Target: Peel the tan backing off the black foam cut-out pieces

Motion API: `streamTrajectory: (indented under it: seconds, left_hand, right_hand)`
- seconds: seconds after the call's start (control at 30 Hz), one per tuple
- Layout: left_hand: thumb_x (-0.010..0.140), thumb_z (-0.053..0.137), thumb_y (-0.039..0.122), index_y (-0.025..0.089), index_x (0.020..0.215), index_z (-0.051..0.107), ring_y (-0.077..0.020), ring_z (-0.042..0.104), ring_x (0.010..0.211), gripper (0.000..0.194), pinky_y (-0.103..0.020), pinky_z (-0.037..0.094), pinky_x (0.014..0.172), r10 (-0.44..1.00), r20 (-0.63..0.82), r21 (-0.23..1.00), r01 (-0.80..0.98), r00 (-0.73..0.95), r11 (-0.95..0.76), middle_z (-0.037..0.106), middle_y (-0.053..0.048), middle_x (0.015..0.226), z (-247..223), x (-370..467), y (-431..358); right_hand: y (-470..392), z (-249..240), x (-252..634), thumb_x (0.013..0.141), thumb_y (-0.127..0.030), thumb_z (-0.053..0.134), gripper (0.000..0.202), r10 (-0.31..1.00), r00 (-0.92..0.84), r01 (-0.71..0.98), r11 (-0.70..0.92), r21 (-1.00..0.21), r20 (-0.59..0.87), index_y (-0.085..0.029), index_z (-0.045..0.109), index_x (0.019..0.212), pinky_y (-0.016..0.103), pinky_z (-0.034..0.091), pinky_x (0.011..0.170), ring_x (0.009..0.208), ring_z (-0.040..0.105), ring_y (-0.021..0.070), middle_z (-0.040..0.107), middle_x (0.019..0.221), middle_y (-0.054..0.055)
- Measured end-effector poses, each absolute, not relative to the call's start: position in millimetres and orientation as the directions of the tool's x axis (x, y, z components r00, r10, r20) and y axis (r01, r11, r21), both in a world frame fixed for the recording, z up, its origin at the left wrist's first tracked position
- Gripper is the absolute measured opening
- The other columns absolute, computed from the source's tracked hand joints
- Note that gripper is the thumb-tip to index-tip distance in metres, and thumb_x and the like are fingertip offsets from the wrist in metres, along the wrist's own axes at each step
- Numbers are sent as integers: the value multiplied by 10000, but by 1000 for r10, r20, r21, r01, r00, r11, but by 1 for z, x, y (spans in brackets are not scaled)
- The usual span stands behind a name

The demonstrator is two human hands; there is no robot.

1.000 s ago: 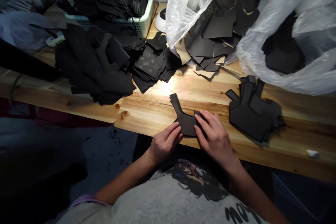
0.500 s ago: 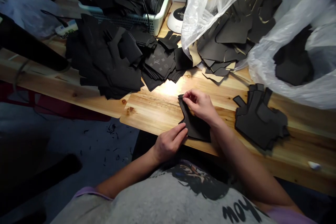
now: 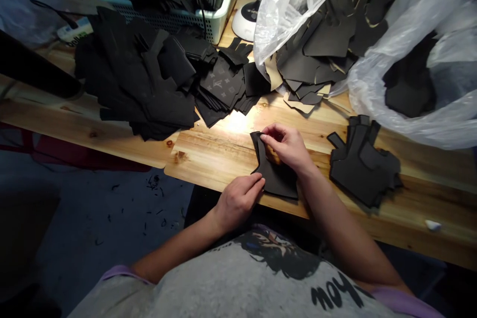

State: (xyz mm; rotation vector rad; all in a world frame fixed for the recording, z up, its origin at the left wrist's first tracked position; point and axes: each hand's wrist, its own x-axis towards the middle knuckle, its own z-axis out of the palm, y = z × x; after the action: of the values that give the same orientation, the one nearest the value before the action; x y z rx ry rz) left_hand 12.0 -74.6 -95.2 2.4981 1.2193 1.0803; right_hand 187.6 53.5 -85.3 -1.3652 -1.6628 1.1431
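A cut black leather-like piece (image 3: 278, 177) lies at the table's front edge, under both hands. My left hand (image 3: 238, 198) presses its fingertips on the piece's lower left edge, fingers together. With thumb and forefinger, my right hand (image 3: 285, 146) pinches the upper left tip of the piece, where a second layer or fold shows beneath. The right palm and wrist hide the piece's upper right part. To the right of my right forearm rests a stack of similar black cut pieces (image 3: 363, 164).
Behind the hands spread heaps of black pieces (image 3: 149, 79) and a patterned stack (image 3: 221, 84). A pale green basket (image 3: 216, 30), a white lamp base (image 3: 244, 22) and clear plastic bags (image 3: 402, 114) stand farther back. A small white object (image 3: 433, 225) lies at right.
My right hand has raised the upper left edge of the piece slightly, showing a layer beneath. My left hand stays on the lower left edge. The view has shifted a little.
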Motion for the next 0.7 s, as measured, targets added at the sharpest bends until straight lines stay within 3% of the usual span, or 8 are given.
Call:
streamTrajectory:
  seconds: [0.17, 0.37, 0.57, 0.7]
  left_hand:
    - [1058, 400, 147, 101, 1139, 666, -199, 669, 884, 282, -323, 530, 710, 739, 405, 348, 657, 537, -669, 728, -106, 1105, -80, 12, -67]
    - [1040, 466, 182, 182, 1217, 678, -187, 545, 759, 277, -341, 475, 668, 764, 340, 308, 702, 549, -642, 712, -49, 1233, -80, 7, -68]
    - [1019, 482, 170, 138, 1190, 674, -261, 582, 1124, 260, -398, 513, 921, 709, 381, 378, 600, 594, -705, 687, -109, 1221, -85, 3, -58]
    - [1012, 485, 261, 108, 1219, 654, -276, 599, 1134, 308, -423, 526, 969, 667, 333, 485, 486, 666, -727, 653, -152, 1226, -80, -4, -48]
  right_hand:
    - [53, -84, 183, 792, -383, 666, 235, 982, -189, 399, 87, -913, 11, -155, 692, 841, 269, 402, 604, 627, 525, 138, 655, 732, 28]
    - [52, -82, 181, 763, -361, 678, 214, 986, -167, 396, 83, -915, 17, -153, 712, 798, 261, 368, 571, 581, 485, 122, 621, 662, 5]
    - [52, -86, 178, 769, -298, 695, 143, 989, -147, 406, 79, -911, 20, -166, 739, 801, 258, 362, 568, 575, 473, 117, 614, 655, -8]
    - [51, -87, 177, 774, -256, 705, 113, 990, -131, 445, 101, -890, 47, -167, 758, 820, 262, 385, 598, 606, 497, 123, 648, 700, 3]
